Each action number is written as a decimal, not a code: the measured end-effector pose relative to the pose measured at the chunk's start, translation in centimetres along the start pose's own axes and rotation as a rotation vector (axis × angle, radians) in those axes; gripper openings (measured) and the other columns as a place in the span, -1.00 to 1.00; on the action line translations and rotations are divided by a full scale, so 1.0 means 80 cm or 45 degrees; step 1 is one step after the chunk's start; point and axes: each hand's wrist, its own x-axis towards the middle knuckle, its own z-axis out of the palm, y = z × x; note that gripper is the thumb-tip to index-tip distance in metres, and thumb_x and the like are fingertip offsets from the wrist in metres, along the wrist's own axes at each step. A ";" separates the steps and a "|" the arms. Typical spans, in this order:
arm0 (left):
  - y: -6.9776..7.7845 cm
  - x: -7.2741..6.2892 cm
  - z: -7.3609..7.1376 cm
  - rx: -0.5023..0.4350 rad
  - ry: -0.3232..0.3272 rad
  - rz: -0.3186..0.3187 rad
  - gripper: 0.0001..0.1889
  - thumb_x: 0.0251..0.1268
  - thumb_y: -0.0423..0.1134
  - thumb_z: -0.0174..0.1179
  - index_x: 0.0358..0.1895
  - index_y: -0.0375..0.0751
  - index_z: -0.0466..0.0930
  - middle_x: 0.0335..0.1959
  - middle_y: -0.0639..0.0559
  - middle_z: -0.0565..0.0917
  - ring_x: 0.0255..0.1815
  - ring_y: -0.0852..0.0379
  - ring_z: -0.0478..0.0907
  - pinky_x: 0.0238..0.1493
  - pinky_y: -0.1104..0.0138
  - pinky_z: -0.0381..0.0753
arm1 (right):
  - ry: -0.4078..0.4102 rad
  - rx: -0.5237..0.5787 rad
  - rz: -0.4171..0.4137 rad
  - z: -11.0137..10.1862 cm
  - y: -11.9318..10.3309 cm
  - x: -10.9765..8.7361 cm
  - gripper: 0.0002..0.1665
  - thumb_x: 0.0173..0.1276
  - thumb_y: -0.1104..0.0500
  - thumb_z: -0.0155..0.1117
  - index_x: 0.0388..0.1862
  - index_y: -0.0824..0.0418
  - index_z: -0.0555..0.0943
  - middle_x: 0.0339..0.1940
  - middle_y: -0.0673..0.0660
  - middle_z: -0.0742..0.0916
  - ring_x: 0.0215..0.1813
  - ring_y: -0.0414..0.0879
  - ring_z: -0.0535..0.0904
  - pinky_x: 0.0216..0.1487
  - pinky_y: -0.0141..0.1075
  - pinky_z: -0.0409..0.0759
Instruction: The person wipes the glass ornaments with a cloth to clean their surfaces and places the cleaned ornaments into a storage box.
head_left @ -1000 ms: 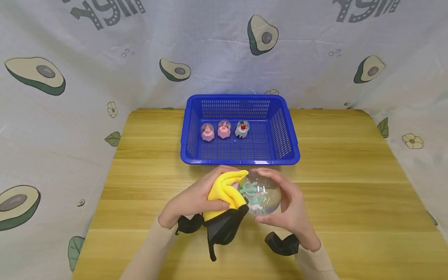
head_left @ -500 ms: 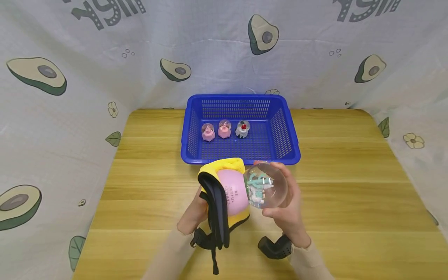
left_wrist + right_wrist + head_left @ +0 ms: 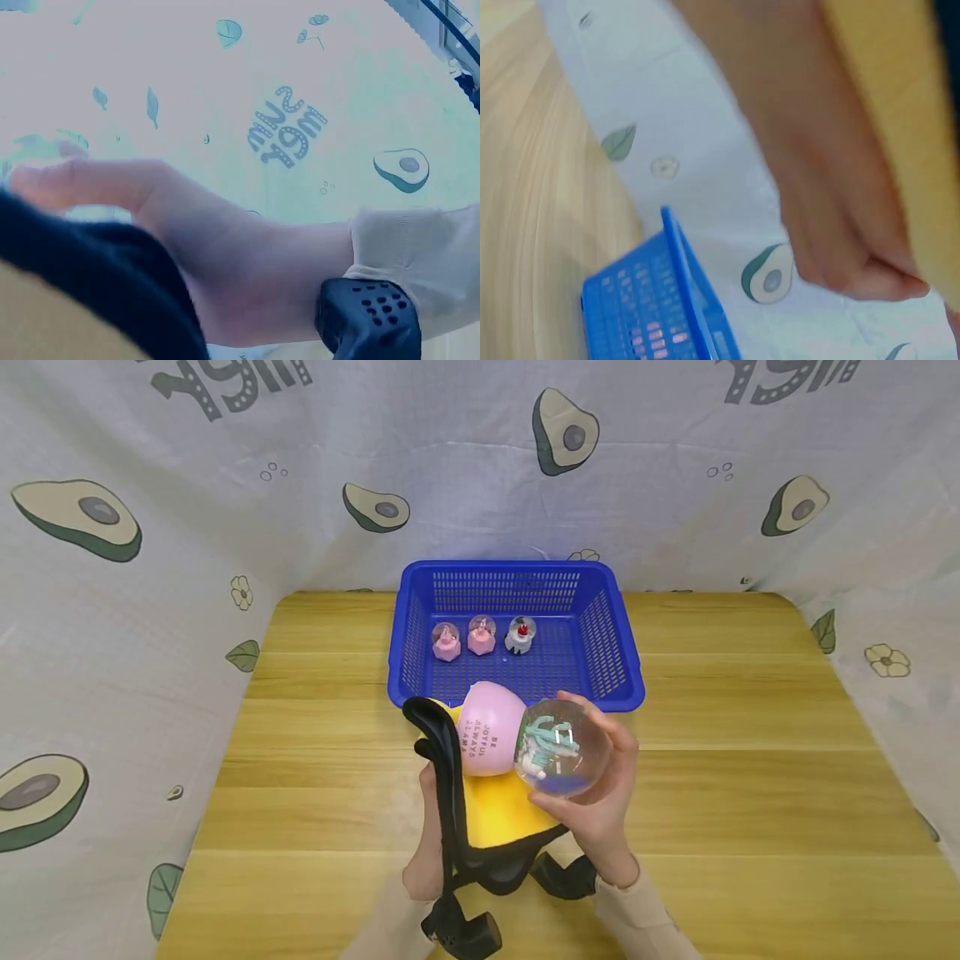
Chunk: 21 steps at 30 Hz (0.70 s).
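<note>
A snow globe (image 3: 491, 727) with a lettered pink base and a clear ball lies tilted on its side in the head view. Inside the ball are a green cactus and a white figure. My right hand (image 3: 611, 802) grips the ball from the right, thumb below and fingers above. Under and left of the base hangs a yellow cloth (image 3: 498, 814) with black edging and a black side. My left hand (image 3: 430, 827) holds the cloth from behind, its fingers mostly hidden. In the left wrist view the thumb (image 3: 97, 184) extends over the cloth's dark edge.
A blue basket (image 3: 630, 681) stands just beyond the hands. In it sit two small pink snow globes (image 3: 446, 643) and a white one (image 3: 521, 637) with a red piece inside. The wooden table (image 3: 750, 760) is backed by an avocado-print curtain (image 3: 465, 460).
The cloth has opened out from around the pink base and now hangs below it. The snow globe has moved slightly up and left, its base turning into view. My left hand has gone behind the cloth.
</note>
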 end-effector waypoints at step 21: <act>-0.002 0.012 0.019 0.153 0.305 0.350 -0.51 0.20 -0.30 0.16 0.17 -0.18 0.19 -0.10 -0.01 0.45 -0.11 0.16 0.48 -0.02 0.34 0.56 | -0.040 -0.310 -0.422 0.006 0.007 0.003 -0.35 0.07 0.15 0.51 0.00 0.41 0.37 0.14 0.40 0.49 0.15 0.20 0.46 0.11 -0.16 0.50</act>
